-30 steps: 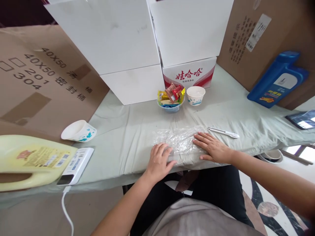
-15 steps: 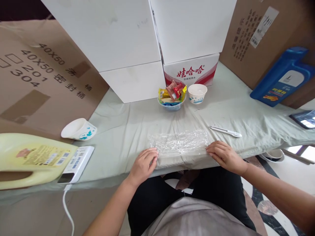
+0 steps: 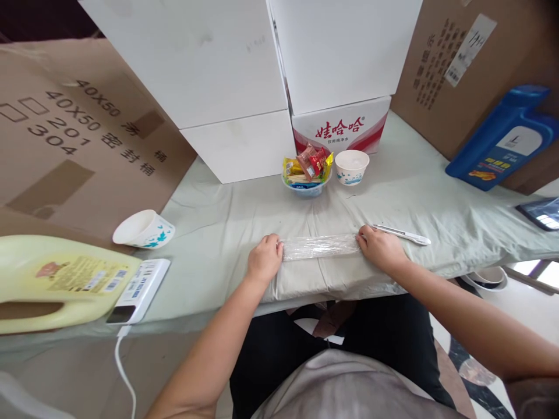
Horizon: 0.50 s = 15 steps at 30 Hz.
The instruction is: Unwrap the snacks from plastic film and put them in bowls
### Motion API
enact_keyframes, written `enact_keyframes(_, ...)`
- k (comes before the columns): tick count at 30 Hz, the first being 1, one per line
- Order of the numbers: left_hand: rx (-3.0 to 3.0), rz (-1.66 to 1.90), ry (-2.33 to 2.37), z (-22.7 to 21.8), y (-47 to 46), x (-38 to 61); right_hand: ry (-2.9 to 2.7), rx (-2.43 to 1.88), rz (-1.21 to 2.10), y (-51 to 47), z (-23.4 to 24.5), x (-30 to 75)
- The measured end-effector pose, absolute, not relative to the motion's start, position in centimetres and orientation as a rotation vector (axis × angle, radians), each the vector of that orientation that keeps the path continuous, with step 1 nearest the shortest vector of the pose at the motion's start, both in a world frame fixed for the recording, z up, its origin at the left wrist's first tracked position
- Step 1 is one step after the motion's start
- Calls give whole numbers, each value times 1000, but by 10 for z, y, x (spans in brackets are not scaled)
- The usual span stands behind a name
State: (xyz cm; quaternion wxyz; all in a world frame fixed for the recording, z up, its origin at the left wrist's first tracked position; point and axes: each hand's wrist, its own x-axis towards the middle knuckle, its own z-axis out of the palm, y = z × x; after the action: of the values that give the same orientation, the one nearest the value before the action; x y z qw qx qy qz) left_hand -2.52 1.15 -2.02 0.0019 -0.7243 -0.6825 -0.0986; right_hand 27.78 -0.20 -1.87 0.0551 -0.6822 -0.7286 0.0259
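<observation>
A sheet of clear plastic film (image 3: 320, 247) lies folded into a narrow strip on the pale green cloth (image 3: 227, 221) covering the table. My left hand (image 3: 264, 260) is closed on the strip's left end. My right hand (image 3: 381, 248) pinches its right end. Just beyond my right hand lies a white utility knife (image 3: 404, 234). Further back stand a bowl of wrapped snacks (image 3: 307, 170) and an empty paper bowl (image 3: 351, 167).
White boxes (image 3: 244, 75) and a red-and-white carton (image 3: 340, 129) stand at the back. Brown cardboard (image 3: 65, 134) leans at left and right. A yellow jug (image 3: 56, 282), a white device with cable (image 3: 140, 289) and a tipped paper bowl (image 3: 144, 229) are at left. A blue jug (image 3: 502, 139) and a tablet (image 3: 539, 212) are at right.
The film was spread flat under both palms. My hands moved to its near edge, then folded it away from me into a narrow strip, gripping its two ends.
</observation>
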Motion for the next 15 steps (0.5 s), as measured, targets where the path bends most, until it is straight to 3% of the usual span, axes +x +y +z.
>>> enact_keyframes(7, -2163, -606, -1767, -6, -1, -29, -2175, -1996, 132, -2, -18, 294)
enact_keyframes(12, -2683, -795, -1221, -4, -32, 15, -2314, -1744, 179, -10, -13, 288)
enact_keyframes(15, -2805, -754, -1171, -16, -52, 45, -2293, -1670, 435, -31, -2, 277)
